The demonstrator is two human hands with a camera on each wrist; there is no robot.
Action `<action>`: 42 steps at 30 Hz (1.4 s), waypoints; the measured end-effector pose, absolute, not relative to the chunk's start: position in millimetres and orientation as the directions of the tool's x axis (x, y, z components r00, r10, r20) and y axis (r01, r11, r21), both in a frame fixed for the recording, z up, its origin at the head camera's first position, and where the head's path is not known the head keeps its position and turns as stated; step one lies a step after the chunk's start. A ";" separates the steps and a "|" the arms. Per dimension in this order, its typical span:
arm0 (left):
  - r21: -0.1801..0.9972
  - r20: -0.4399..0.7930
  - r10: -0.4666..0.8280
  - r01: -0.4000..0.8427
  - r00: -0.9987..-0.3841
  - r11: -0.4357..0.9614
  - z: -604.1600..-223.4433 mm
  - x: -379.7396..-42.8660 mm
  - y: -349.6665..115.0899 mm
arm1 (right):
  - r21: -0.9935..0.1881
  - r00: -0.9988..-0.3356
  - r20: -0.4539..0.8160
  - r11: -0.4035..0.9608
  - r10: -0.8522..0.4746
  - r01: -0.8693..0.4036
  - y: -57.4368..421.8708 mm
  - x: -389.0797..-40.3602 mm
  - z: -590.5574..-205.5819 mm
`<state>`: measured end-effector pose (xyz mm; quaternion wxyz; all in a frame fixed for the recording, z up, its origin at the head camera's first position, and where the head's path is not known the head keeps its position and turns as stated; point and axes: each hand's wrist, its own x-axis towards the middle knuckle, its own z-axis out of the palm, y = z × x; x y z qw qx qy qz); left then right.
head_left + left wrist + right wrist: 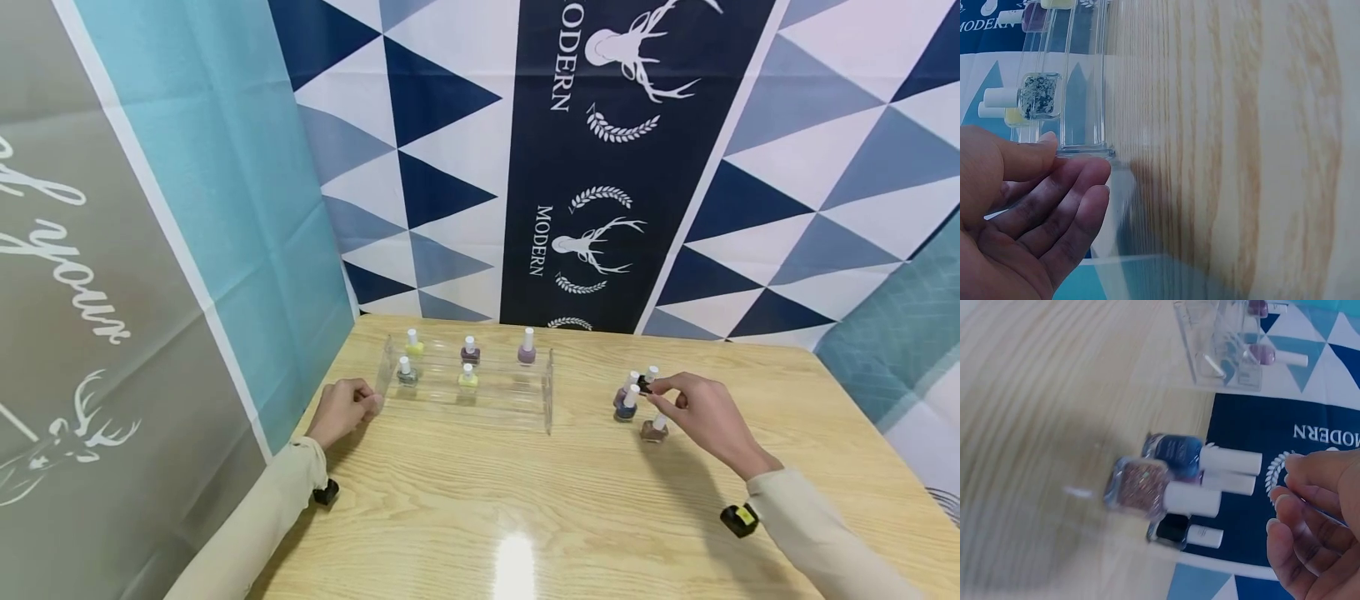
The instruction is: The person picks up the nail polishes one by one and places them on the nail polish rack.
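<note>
My left hand (347,410) pinches the left end panel of a clear stepped rack (550,392) between thumb and fingers. On the rack stand a dark-flecked nail polish bottle (1040,95), two yellow ones (468,378) (415,345), a plum one (470,353) and a mauve one (527,352). To the right, my right hand (701,408) hovers with loosely bent fingers beside the white caps of a group of polishes, apart from them in the right wrist view. That group holds a glittery brown bottle (1141,486), a blue one (1175,453), a black one (1171,530) and a partly hidden purple one (620,397).
The wooden table (420,508) carries the rack near its back edge. Behind it hangs a patterned cloth (450,125), with another cloth (187,167) along the left side. A black wrist camera (739,520) sits below the right sleeve.
</note>
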<state>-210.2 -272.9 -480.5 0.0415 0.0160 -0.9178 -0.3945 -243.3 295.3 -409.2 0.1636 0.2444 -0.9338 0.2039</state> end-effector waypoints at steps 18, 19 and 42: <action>0.724 0.065 -0.073 -0.003 -0.995 0.690 -480.4 -208.8 -272.1 | -0.299 -0.865 0.324 0.826 -0.382 -0.477 313.9 -234.2 -426.7; 0.725 0.063 -0.073 -0.005 -0.995 0.689 -480.4 -208.9 -271.9 | -0.302 -0.868 0.320 0.827 -0.380 -0.474 313.5 -233.9 -427.2; 0.725 0.023 -0.079 -0.038 -0.997 0.688 -477.7 -212.6 -268.1 | -0.327 -0.903 0.256 0.848 -0.346 -0.417 317.9 -238.5 -442.8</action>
